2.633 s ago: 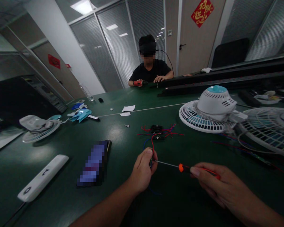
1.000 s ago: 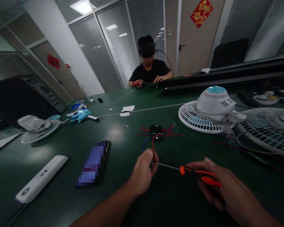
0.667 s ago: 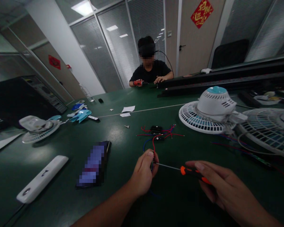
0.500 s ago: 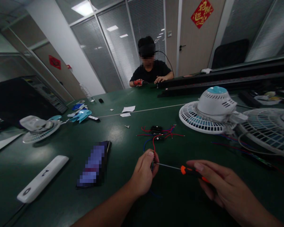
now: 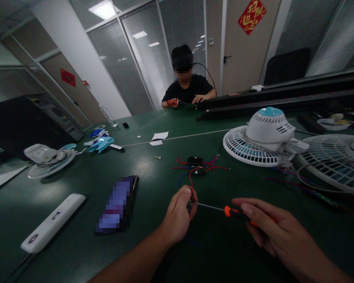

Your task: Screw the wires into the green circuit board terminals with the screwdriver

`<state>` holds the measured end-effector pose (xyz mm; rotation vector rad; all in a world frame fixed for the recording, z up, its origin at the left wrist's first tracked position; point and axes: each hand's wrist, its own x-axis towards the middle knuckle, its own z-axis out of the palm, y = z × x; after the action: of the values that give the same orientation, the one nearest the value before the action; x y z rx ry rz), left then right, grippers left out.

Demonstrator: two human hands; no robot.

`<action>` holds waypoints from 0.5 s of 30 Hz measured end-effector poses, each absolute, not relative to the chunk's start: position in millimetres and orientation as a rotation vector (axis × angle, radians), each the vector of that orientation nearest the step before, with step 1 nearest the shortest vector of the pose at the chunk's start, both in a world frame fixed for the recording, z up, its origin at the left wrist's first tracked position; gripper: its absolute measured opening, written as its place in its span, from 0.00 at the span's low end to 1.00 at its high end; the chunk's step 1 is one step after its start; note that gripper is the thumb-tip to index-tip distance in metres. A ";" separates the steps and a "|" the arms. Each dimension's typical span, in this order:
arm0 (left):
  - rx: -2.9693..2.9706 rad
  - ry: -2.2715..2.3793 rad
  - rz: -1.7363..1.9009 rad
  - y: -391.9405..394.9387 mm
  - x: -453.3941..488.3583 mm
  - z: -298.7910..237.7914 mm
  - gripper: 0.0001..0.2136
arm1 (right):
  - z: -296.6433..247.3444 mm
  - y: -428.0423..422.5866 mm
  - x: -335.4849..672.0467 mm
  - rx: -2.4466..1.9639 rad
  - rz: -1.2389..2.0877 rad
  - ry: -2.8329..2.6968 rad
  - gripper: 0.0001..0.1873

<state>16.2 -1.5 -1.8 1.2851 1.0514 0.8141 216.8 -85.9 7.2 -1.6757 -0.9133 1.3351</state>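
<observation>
A person's left hand point(image 5: 178, 214) pinches a small wired part point(image 5: 189, 204) between thumb and fingers just above the green table point(image 5: 238, 184), bracing it so the tip of a screwdriver point(image 5: 227, 211) meets it squarely. The right hand point(image 5: 271, 232) curls round the orange-and-black handle, shaft level, while a red wire point(image 5: 190, 179) trails from the pinch to a cluster of switches point(image 5: 196, 165) near a white fan point(image 5: 265, 133)
</observation>
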 end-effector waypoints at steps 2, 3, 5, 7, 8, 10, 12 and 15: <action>1.275 1.051 0.811 -2.1 16.6 -0.9 0.17 | 9.5 -85.2 215.9 -1.685 1.331 -0.916 0.41; 1.272 1.054 0.811 -2.5 16.8 -0.4 0.17 | 10.9 -85.0 215.4 -1.696 1.332 -0.914 0.41; 1.281 1.059 0.814 -3.6 17.2 0.8 0.17 | 13.5 -85.1 214.3 -1.703 1.326 -0.908 0.43; 1.297 1.063 0.827 -4.1 17.6 1.7 0.17 | 15.0 -85.8 213.8 -1.704 1.316 -0.909 0.43; 1.303 1.064 0.833 -4.1 17.8 2.0 0.17 | 15.1 -86.2 213.9 -1.698 1.310 -0.914 0.43; 1.303 1.067 0.832 -3.4 18.3 2.1 0.17 | 13.8 -87.1 214.9 -1.683 1.298 -0.932 0.42; 1.294 1.065 0.827 -2.6 18.5 1.8 0.17 | 11.0 -87.6 216.7 -1.673 1.295 -0.947 0.40; 1.302 1.058 0.821 -1.9 18.6 0.9 0.17 | 6.4 -87.9 219.2 -1.657 1.292 -0.974 0.37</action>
<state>18.6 -1.9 0.9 1.3021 1.0580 0.8207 219.2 -87.9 6.4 -1.6572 -0.9739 1.2916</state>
